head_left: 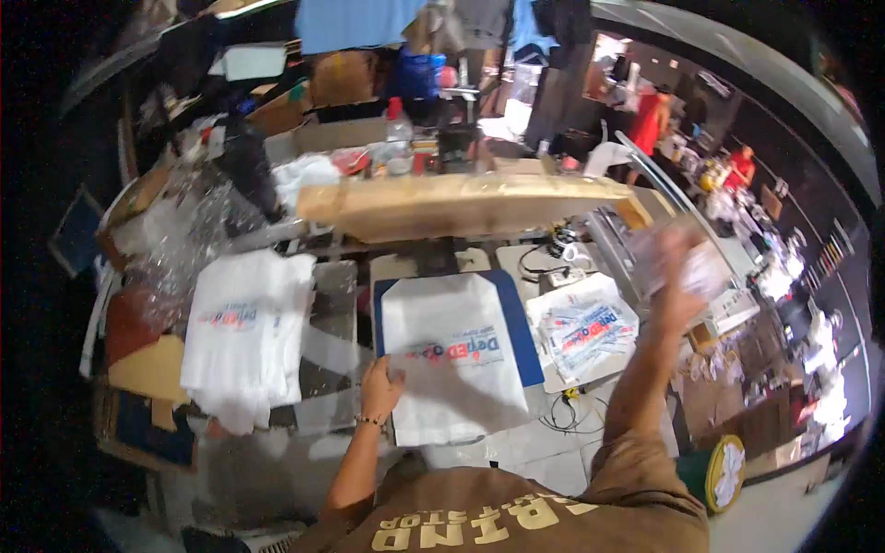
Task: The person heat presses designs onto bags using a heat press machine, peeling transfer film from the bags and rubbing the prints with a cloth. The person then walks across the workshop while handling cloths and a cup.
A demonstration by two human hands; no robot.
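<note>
A white printed bag (452,387) lies flat on a blue board (527,359) in front of me, its red and blue lettering facing up. My left hand (380,389) is at the bag's left edge, fingers curled in and closed on it. Out to the right, my right hand (680,253) is smeared by motion. Something pale and thin-looking blurs around it, and I cannot tell whether the fingers grip it. Between that hand and the board sits a pile of printed sheets (590,327) with the same lettering.
A stack of similar white bags (244,332) lies to the left. Beyond the board, a long wooden beam (461,207) runs across. Cables (558,263) lie behind the sheets. Clear plastic wrapping (184,240) is heaped at far left. People in red (740,168) are in the right background.
</note>
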